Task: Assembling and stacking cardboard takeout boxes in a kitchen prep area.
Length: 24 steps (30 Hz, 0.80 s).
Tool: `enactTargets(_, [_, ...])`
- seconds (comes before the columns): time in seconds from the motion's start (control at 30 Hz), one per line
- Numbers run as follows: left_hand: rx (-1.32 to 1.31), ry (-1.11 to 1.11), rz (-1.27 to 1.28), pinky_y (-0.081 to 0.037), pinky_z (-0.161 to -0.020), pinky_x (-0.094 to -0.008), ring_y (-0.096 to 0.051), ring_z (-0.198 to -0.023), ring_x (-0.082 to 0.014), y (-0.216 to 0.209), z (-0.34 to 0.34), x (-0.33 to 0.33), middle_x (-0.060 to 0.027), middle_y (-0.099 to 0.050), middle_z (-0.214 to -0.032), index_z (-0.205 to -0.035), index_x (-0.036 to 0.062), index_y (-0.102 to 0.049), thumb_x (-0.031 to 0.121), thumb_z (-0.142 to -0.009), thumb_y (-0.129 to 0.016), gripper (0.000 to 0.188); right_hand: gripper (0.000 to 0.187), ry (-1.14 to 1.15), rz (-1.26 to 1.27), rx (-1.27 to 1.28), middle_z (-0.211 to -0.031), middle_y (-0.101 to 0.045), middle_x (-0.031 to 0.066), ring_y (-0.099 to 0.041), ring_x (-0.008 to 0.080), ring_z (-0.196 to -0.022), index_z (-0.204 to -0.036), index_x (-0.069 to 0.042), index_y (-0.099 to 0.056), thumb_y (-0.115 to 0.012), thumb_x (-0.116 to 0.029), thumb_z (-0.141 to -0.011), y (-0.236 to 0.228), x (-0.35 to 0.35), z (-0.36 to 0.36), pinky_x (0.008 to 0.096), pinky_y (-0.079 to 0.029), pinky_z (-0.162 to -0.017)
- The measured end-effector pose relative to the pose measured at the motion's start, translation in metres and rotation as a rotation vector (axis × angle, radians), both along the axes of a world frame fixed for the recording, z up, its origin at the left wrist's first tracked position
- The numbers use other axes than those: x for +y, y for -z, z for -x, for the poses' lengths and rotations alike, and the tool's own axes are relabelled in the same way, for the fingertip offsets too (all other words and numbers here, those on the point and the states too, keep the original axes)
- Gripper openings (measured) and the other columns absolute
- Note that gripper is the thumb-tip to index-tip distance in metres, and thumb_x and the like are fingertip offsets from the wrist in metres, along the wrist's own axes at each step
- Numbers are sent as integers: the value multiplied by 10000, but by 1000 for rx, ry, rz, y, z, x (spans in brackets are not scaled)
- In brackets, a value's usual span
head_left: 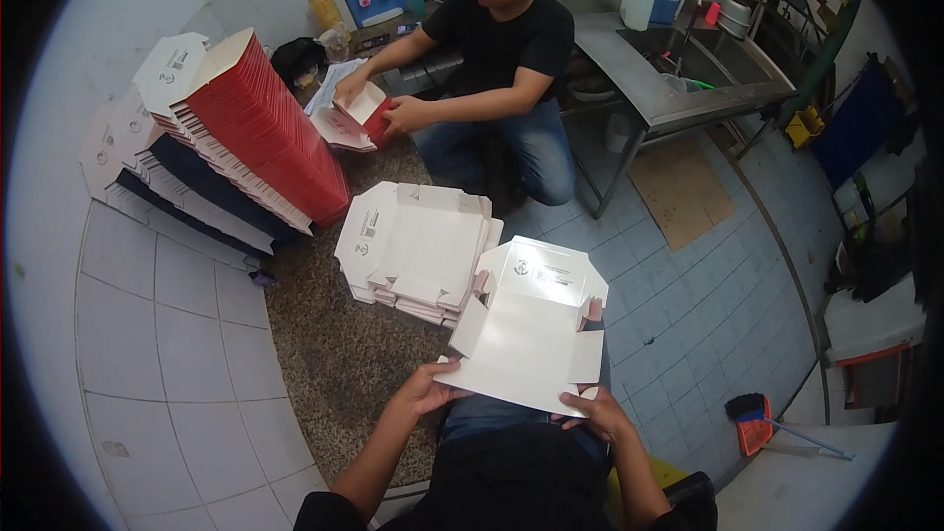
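A partly folded white cardboard box blank (531,334) lies over my lap, its side flaps raised and its far panel bearing a small dark print. My left hand (429,389) grips its near left corner, thumb on top. At the near right corner, my right hand (594,413) pinches the edge with the fingers underneath. Just beyond it to the left, a pile of flat white box blanks (423,246) rests on the speckled counter (324,364). The far left corner of my blank comes close to that pile.
Tall nested stacks of red boxes (270,128) and dark blue boxes (211,187) lean by the tiled wall. Across from me a crouching person (511,49) folds a red box (369,118). A steel sink (688,59) stands far right; a broom and orange dustpan (752,423) lie right.
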State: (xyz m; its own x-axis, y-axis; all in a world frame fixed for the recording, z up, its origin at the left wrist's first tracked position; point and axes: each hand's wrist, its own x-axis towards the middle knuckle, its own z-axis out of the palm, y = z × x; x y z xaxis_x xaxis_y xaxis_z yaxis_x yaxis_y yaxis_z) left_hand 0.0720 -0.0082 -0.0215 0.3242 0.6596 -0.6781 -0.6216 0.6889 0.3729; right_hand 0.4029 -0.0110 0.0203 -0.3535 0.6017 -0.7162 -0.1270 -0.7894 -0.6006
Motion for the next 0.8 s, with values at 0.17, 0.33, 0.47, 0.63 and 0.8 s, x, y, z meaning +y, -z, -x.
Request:
enactTargets(0.17, [-73, 24, 56, -501, -956, -543, -539, -1191, -351, -10, 10, -15, -214, -484, -1298, -1205, 16, -413, 23, -900, -536, 329, 337, -63, -126, 8, -930, -664, 194, -694, 266, -780, -1074, 121, -571, -688, -114, -862, -5, -3, 5, 326, -589, -590])
enactTargets(0.33, [119, 222, 30, -536, -911, -534, -530, -1190, -399, -31, 10, -27, -245, -463, -1311, -1344, -29, -315, -13, -898, -513, 488, 289, -215, -251, -45, -904, -684, 187, -695, 225, -742, -1035, 135, -597, -644, -116, -900, -36, -11, 17, 288, -581, -625])
enactTargets(0.47, [424, 296, -5, -573, -844, -498, -582, -1102, -373, -33, -2, -21, -248, -477, -1298, -1330, -55, -326, -24, -878, -494, 483, 302, -315, -281, -195, -808, -706, 149, -694, 170, -721, -1010, 126, -613, -636, -158, -911, -29, -15, 23, 246, -549, -628])
enactTargets(0.63, [917, 572, -269, -578, -751, -445, -652, -918, -338, -15, -17, 4, -264, -564, -1164, -1236, -115, -372, 11, -831, -508, 445, 288, -211, -345, -272, -766, -709, 133, -693, 153, -652, -970, 113, -631, -627, -170, -913, -39, -35, 56, 237, -542, -592])
enactTargets(0.8, [1548, 699, -406, -515, -791, -418, -624, -914, -343, 8, -46, 27, -243, -575, -1112, -1131, -97, -361, 180, -833, -597, 471, 282, -32, -411, -304, -755, -704, 134, -697, 165, -624, -963, 121, -634, -607, -156, -920, -30, -37, 87, 249, -543, -544])
